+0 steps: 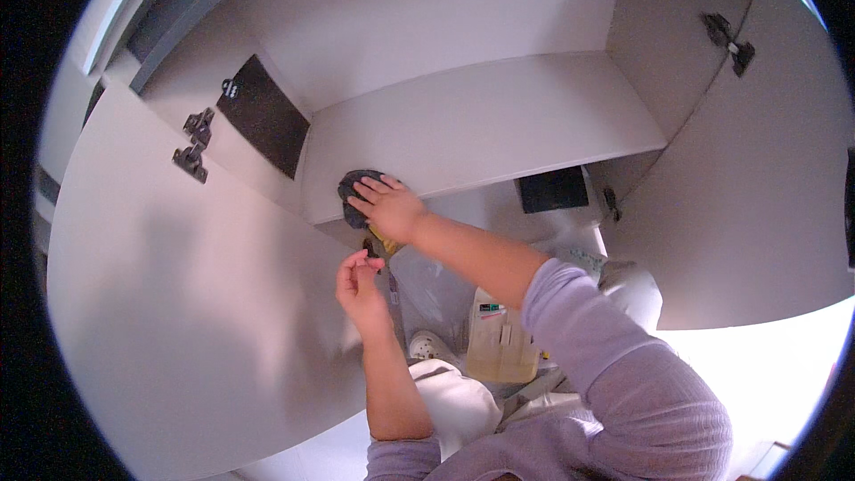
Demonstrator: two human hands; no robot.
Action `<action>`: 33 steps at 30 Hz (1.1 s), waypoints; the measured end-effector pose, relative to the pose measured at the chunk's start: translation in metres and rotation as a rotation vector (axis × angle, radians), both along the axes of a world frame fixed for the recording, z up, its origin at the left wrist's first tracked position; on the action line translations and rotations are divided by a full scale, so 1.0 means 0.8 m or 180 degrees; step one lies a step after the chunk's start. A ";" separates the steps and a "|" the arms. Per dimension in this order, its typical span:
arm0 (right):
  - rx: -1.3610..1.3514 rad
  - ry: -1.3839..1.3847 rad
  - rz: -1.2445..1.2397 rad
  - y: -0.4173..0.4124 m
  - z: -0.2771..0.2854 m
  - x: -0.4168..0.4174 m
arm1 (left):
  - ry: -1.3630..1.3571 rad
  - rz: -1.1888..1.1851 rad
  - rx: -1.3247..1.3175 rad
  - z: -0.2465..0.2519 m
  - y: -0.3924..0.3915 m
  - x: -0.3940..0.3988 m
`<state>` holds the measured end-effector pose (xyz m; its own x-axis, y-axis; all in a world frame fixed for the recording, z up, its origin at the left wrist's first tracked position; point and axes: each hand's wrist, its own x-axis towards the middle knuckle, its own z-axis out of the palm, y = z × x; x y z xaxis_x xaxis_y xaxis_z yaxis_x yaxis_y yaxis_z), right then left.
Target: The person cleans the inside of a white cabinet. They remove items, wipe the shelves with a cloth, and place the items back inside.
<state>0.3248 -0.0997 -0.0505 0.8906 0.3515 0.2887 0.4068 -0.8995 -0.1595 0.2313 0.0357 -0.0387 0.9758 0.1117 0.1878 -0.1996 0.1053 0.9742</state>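
My right hand (394, 210) lies with fingers spread over a dark grey cloth (354, 210), pressing it onto the front left corner of a cabinet shelf (481, 123). Something yellow (383, 239) shows just below the cloth, partly covered by the hand. Lower down, my left hand (364, 284) is raised with loosely curled fingers and nothing visible in it. Its fingertips are in front of a dark lower door hinge (369, 248); whether they touch it I cannot tell.
Cabinet doors stand wide on the left (167, 294) and right (735, 214), with dark hinges. A black panel (264, 117) is on the inner left wall; a black rectangle (553, 190) shows under the shelf. Below are a pale yellowish plastic container (501, 354) and a white perforated shoe (429, 346).
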 end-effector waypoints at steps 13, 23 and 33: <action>-0.0959 -0.0266 -0.3186 -0.436 -0.007 -0.252 | 0.0073 -0.0653 0.0551 -0.018 -0.012 -0.012; 0.6479 0.1484 -0.0693 -0.196 0.039 -0.263 | 0.1016 -0.2506 -0.0313 -0.012 -0.055 -0.047; 0.6630 0.1857 -0.0453 -0.059 0.036 -0.261 | 0.1000 -0.2146 -0.1721 -0.008 -0.043 -0.047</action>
<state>0.1157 -0.1472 -0.0220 0.9807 -0.0839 -0.1766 -0.0739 0.6772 -0.7321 0.1937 0.0011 -0.0449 0.8637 -0.5039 -0.0091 0.3350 0.5604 0.7574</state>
